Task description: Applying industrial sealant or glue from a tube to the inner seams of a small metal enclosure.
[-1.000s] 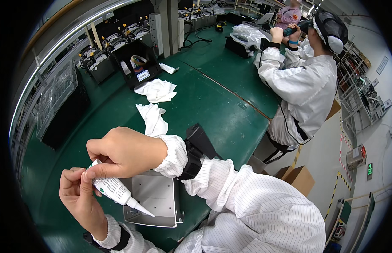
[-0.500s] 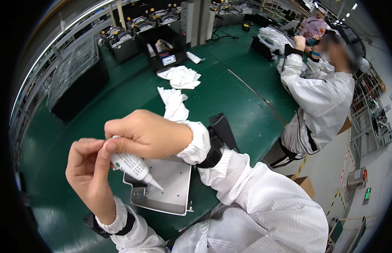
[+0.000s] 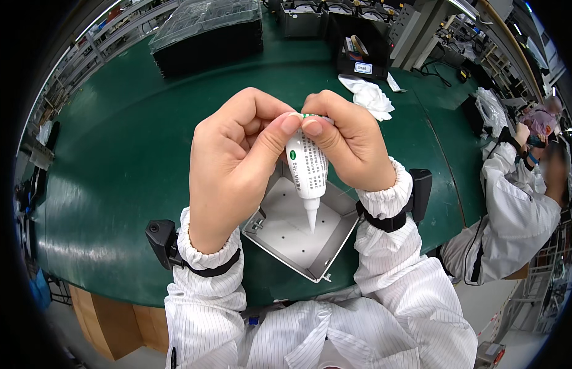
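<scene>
A white glue tube (image 3: 307,163) with a green spot and a tapered nozzle hangs between my hands, nozzle down. My left hand (image 3: 233,160) pinches its top end between thumb and fingers. On the other side, my right hand (image 3: 353,141) pinches the same end, thumb beside thumb. Below the nozzle tip lies a shallow pale metal housing (image 3: 286,227) with small holes in its floor and a bracket at its left corner. The nozzle appears above the housing floor; whether it touches cannot be made out. My hands hide the housing's far edge.
On the green table (image 3: 126,178), a crumpled white cloth (image 3: 370,99) lies beyond my right hand. Behind it stands a black bin (image 3: 359,52) with small items. A black crate stack (image 3: 209,43) stands far left. A co-worker in a white coat (image 3: 513,215) sits at right.
My view has swung to the right side up, shifting the scene. The tube, slanted before, now points almost straight down. Both hands still pinch its top end, now more side by side.
</scene>
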The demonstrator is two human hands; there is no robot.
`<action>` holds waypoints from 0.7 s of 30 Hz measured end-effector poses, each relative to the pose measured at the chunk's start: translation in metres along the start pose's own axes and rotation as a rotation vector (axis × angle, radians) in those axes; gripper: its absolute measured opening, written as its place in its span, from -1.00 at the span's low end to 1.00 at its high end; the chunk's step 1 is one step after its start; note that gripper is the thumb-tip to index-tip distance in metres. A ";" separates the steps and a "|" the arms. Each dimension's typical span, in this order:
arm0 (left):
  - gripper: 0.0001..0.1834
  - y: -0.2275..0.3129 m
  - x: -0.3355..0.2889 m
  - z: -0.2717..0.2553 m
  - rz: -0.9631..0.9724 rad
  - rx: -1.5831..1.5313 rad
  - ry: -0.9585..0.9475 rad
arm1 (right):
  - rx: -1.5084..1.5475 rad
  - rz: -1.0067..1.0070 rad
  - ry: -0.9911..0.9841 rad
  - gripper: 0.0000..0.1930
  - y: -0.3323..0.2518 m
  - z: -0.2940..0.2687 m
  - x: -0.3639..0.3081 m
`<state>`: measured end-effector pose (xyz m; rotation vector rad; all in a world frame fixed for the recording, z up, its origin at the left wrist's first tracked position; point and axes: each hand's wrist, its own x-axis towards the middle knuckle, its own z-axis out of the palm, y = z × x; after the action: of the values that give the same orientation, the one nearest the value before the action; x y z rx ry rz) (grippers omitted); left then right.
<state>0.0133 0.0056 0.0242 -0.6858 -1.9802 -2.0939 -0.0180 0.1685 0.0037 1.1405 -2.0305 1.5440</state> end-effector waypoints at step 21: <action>-0.83 -0.004 0.002 0.010 0.054 0.064 0.030 | 0.025 0.135 0.045 -0.68 -0.002 -0.005 0.000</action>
<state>0.0116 0.0157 0.0216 -0.6846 -1.9807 -1.9893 -0.0174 0.1728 0.0062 0.9869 -2.1016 1.6479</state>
